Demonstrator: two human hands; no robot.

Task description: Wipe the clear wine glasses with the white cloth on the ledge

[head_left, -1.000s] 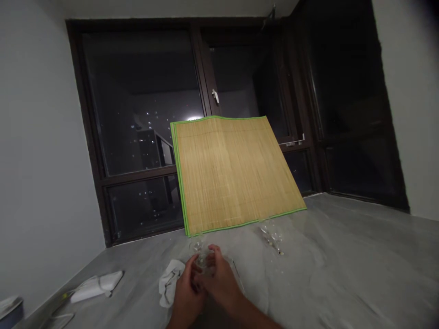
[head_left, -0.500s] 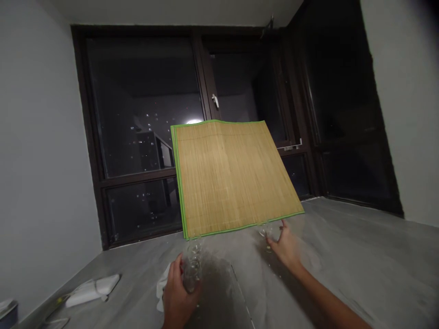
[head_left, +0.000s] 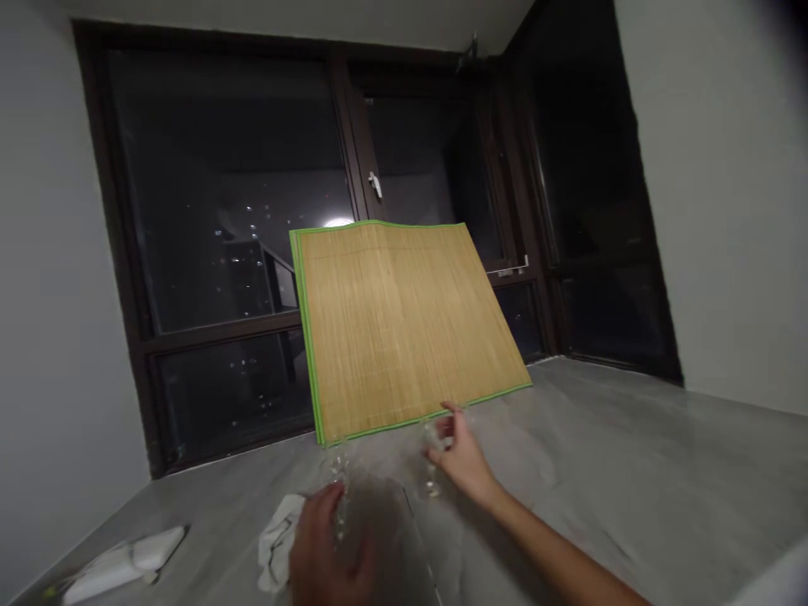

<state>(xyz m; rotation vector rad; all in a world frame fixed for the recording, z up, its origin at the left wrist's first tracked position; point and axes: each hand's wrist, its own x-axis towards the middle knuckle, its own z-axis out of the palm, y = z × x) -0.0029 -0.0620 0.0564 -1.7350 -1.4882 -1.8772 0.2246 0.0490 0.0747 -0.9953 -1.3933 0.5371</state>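
Observation:
My left hand is blurred, low in the middle, its fingers and thumb apart. Just beyond its fingertips stands clear glassware; I cannot make out whether it is one piece or more. Farther right, the fingers of my right hand curve around another clear glass, whose bright base shows beneath them. Both glasses are see-through and their outlines are faint. Left of my left hand lies a crumpled white cloth.
A bamboo mat with green edging leans against the dark window. A white object with a cord lies at the lower left of the grey surface. Walls rise on both sides.
My right hand has moved left with its glass, toward the left-hand glassware. My left hand has drawn down and away from the glassware it was around. The view has shifted right.

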